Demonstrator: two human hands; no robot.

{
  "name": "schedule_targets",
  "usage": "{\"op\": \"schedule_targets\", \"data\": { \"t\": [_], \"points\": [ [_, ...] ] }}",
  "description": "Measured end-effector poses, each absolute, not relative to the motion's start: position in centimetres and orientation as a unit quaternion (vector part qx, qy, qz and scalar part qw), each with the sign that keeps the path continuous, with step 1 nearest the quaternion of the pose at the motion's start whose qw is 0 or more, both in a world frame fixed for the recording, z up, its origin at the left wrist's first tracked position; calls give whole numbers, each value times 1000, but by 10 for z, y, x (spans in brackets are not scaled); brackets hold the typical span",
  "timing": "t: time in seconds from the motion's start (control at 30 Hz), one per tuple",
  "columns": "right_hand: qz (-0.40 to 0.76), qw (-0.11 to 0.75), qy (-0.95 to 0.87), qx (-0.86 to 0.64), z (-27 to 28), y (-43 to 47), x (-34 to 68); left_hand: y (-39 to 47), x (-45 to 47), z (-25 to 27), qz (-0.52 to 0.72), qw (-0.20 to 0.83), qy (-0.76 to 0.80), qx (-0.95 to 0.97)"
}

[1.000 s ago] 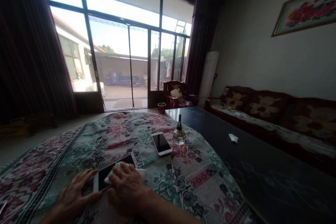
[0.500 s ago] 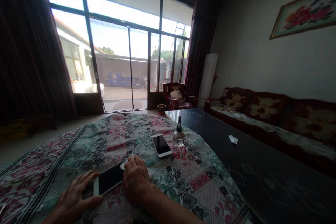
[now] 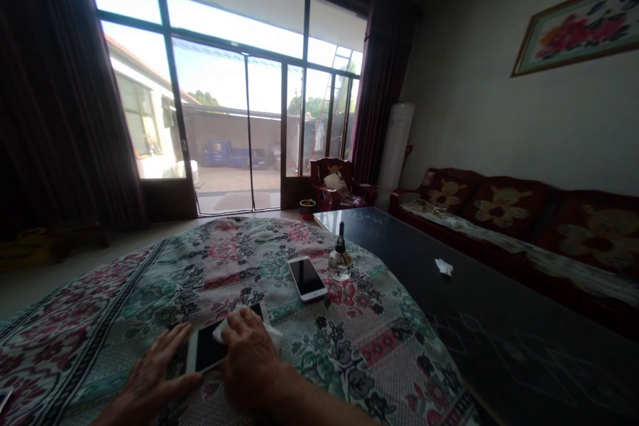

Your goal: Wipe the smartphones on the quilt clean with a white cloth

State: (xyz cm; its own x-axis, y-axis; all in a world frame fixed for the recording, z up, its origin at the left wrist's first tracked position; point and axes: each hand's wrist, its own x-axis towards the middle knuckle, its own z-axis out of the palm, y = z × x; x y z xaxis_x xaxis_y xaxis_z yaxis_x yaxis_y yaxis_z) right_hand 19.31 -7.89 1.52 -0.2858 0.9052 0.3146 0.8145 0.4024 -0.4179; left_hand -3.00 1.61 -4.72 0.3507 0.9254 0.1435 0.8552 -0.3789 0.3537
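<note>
Two tables are standing here: a dark table [image 3: 499, 333] to the right of the right hand [image 3: 252, 354], and a cloth-covered table [image 3: 389, 346] beneath both hands. The left hand [image 3: 158, 365] is lying open around the nearer end of a white phone [image 3: 207, 348]; the right hand is gripping one tissue [image 3: 274, 338] against its screen. That phone is lying face up between them, its long axis slanting from the left hand away and rightward. A second phone [image 3: 306, 278] and one bottle [image 3: 340, 265] are resting beyond the right hand; one crumpled paper [image 3: 444, 267] is lying on the dark table.
</note>
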Motion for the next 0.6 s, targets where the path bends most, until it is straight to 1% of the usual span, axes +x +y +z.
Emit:
{"op": "schedule_targets", "data": {
  "t": [0.1, 0.17, 0.27, 0.43, 0.6],
  "points": [
    [60, 253, -838, -480, 15, -82, 189, 17, -29, -44, 170, 109, 543, 815],
    [52, 245, -846, -471, 17, -82, 189, 14, -27, -39, 180, 109, 539, 816],
    [63, 240, -812, -528, 20, -79, 195, 7, -25, -28, 183, 123, 538, 813],
    [70, 247, -724, -640, 20, -67, 212, -7, -26, -10, 177, 181, 523, 814],
    [44, 242, -717, -652, 18, -63, 216, -13, -28, -5, 187, 212, 524, 804]
  ]
}}
